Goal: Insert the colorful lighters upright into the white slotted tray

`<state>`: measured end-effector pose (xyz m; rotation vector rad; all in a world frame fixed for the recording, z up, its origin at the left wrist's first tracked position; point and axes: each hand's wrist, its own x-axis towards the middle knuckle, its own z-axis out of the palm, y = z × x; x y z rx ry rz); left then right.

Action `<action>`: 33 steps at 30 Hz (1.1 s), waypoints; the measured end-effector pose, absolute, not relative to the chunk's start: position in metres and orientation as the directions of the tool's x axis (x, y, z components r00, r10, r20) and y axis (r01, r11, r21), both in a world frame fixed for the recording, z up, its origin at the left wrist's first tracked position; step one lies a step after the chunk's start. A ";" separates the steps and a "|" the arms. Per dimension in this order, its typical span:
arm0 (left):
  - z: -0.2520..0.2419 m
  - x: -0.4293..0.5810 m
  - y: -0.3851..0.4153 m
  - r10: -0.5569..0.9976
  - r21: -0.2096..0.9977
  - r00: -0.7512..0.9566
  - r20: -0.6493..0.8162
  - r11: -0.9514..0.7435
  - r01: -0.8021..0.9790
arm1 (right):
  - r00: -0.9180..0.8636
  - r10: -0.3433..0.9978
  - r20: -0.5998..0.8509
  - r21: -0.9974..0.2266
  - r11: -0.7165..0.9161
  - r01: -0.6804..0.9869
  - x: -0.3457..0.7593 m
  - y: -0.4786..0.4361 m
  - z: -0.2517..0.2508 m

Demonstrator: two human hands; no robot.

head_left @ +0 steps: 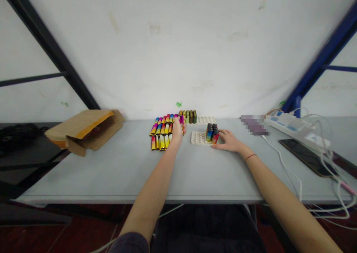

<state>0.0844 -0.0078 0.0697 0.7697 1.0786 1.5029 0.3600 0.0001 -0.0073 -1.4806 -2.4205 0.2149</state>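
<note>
My left hand (177,131) is closed at the right end of several rows of shiny, brightly coloured tubes (161,129) lying on the table. Its fingers are curled around a magenta tube (181,119), partly hidden by the hand. My right hand (229,141) grips the right end of a white tray (198,138) with round holes, its thumb at the near edge and its fingers beside the tubes. A small group of coloured tubes with black tops (211,133) stands upright in that tray's right part.
Behind stands a second white tray (206,120), with dark green, yellow-topped tubes (189,116) at its left. An open cardboard box (83,130) lies at left. At right are a power strip (298,128), a phone (306,156), a blurred purple object (253,124) and loose white cables (290,171).
</note>
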 end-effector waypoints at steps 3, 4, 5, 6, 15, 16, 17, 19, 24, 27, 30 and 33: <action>0.069 0.090 -0.011 0.986 0.905 -0.149 -0.078 0.008 -0.424 | -0.440 0.879 0.186 -0.285 0.477 0.832 0.361 0.001 -0.008; 0.068 0.092 -0.012 0.985 0.903 -0.155 -0.073 0.000 -0.429 | -0.440 0.878 0.186 -0.288 0.477 0.830 0.361 0.001 -0.008; 0.067 0.095 -0.013 0.984 0.900 -0.164 -0.065 -0.013 -0.435 | -0.439 0.880 0.183 -0.289 0.475 0.831 0.361 0.001 -0.008; 0.066 0.097 -0.013 0.983 0.895 -0.173 -0.056 -0.027 -0.445 | -0.436 0.882 0.178 -0.289 0.470 0.834 0.361 0.001 -0.008; 0.057 0.109 -0.015 0.991 0.857 -0.134 -0.023 -0.050 -0.513 | -0.443 0.877 0.184 -0.279 0.479 0.832 0.362 0.003 -0.010; 0.056 0.109 -0.015 0.992 0.858 -0.126 -0.012 -0.054 -0.512 | -0.444 0.877 0.181 -0.277 0.479 0.833 0.362 0.003 -0.010; 0.056 0.110 -0.015 0.993 0.860 -0.119 -0.005 -0.057 -0.508 | -0.444 0.878 0.176 -0.277 0.477 0.834 0.362 0.003 -0.009; 0.055 0.112 -0.016 0.994 0.867 -0.111 -0.003 -0.052 -0.495 | -0.443 0.881 0.164 -0.278 0.472 0.836 0.361 0.002 -0.008; 0.052 0.115 -0.019 0.992 0.882 -0.104 -0.072 0.015 -0.471 | -0.437 0.883 0.170 -0.282 0.469 0.837 0.361 0.002 -0.008; 0.053 0.116 -0.020 0.988 0.873 -0.094 -0.119 0.059 -0.484 | -0.438 0.881 0.178 -0.277 0.472 0.837 0.361 0.002 -0.010; 0.054 0.115 -0.020 0.982 0.872 -0.086 -0.170 0.109 -0.478 | -0.439 0.879 0.183 -0.277 0.475 0.835 0.361 0.003 -0.010; 0.055 0.115 -0.020 0.977 0.882 -0.084 -0.198 0.140 -0.451 | -0.444 0.878 0.177 -0.282 0.478 0.832 0.361 0.002 -0.008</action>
